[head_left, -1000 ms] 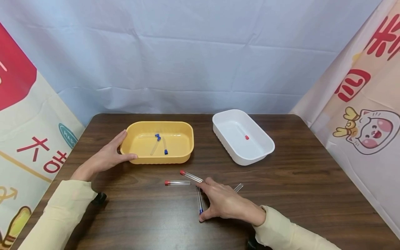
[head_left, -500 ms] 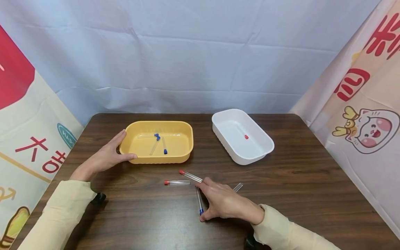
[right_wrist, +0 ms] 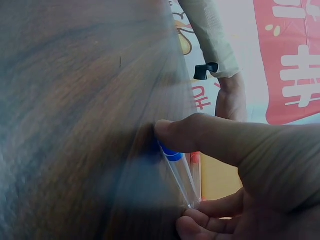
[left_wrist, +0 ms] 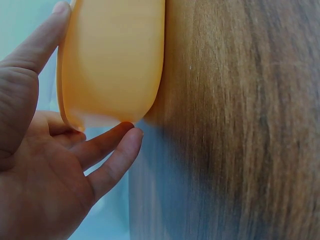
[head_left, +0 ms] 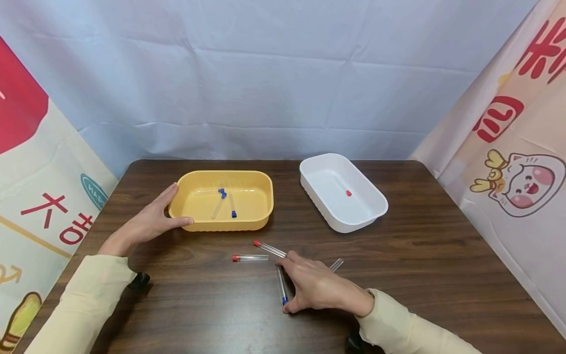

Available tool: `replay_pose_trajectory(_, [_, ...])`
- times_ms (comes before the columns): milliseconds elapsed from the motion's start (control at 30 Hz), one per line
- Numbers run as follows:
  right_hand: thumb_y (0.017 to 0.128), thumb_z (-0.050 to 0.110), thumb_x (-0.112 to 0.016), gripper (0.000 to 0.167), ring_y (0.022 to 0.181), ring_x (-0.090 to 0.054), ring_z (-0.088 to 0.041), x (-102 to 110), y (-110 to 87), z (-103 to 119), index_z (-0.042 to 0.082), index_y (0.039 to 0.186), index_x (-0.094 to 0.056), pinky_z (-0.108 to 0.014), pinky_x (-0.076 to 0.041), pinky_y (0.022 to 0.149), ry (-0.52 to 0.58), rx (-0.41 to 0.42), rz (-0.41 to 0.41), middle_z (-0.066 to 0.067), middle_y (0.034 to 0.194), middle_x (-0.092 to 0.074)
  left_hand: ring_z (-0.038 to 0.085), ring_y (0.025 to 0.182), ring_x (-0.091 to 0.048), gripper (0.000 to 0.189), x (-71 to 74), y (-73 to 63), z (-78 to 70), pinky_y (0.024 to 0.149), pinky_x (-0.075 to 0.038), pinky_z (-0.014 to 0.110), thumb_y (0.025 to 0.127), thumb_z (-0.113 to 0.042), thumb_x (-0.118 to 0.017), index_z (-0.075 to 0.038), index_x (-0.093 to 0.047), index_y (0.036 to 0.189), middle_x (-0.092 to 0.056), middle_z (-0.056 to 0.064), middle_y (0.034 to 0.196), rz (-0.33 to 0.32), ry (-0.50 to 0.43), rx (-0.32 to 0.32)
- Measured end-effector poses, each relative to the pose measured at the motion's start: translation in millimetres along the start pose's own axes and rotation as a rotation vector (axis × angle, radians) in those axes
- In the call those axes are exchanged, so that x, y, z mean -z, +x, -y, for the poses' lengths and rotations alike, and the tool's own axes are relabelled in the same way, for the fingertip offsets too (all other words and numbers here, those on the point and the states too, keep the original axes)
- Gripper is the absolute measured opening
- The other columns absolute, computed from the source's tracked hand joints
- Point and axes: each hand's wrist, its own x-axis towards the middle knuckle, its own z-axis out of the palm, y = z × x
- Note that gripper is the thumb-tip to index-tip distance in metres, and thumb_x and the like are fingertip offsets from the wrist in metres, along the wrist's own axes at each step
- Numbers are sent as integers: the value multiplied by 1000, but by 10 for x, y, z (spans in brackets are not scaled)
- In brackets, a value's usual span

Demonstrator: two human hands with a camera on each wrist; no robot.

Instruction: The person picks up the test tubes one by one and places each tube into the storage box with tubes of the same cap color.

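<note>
In the head view, my left hand (head_left: 152,219) holds the left end of a yellow tray (head_left: 221,226), thumb along its front wall. The left wrist view shows the fingers against the tray's (left_wrist: 112,65) end. Three blue-capped test tubes (head_left: 218,207) lie inside it. My right hand (head_left: 316,282) pinches a blue-capped test tube (head_left: 281,282) lengthwise, thumb at the blue cap (right_wrist: 172,154) and fingertips at the clear end. Beside that hand lie two red-capped test tubes (head_left: 250,258); the farther one overlaps the fingers. A clear tube end (head_left: 337,265) shows beyond the knuckles, its rest hidden.
A white tray (head_left: 340,216) stands at an angle at the back right of the brown wooden table (head_left: 420,246), with a small red cap (head_left: 349,193) in it. Behind the table hangs a pale cloth (head_left: 274,88). Printed banners (head_left: 508,162) flank both sides.
Both hands keep their places, the left on the yellow tray and the right at the blue-capped test tube. The whole view shifts only very slightly.
</note>
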Motion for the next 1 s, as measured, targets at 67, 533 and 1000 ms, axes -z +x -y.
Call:
replay_pose_trajectory(67, [63, 37, -97, 86, 70, -51, -10, 2, -2, -1, 8, 135, -59, -30, -50, 60, 6, 6, -2, 4, 100, -52, 43, 156, -2, 117, 4, -2, 1, 117, -17, 69, 91, -56, -74, -7, 2, 166, 5, 14, 173, 1, -1, 1])
replay_pose_trajectory(533, [68, 35, -96, 79, 74, -50, -6, 141, -7, 7, 9, 132, -58, -25, -45, 61, 169, 27, -5, 4, 98, -52, 43, 156, -1, 118, 6, -2, 0, 118, -16, 69, 91, -57, -74, -7, 3, 165, 7, 14, 173, 4, -4, 11])
replay_pose_trajectory(1000, [72, 33, -95, 79, 80, -56, -12, 466, 126, 17, 7, 136, -55, -25, -49, 65, 221, 71, -57, -4, 102, -55, 40, 157, 0, 116, 6, -10, -10, 118, -15, 69, 93, -54, -74, -11, 5, 166, 8, 10, 173, 9, -33, 23])
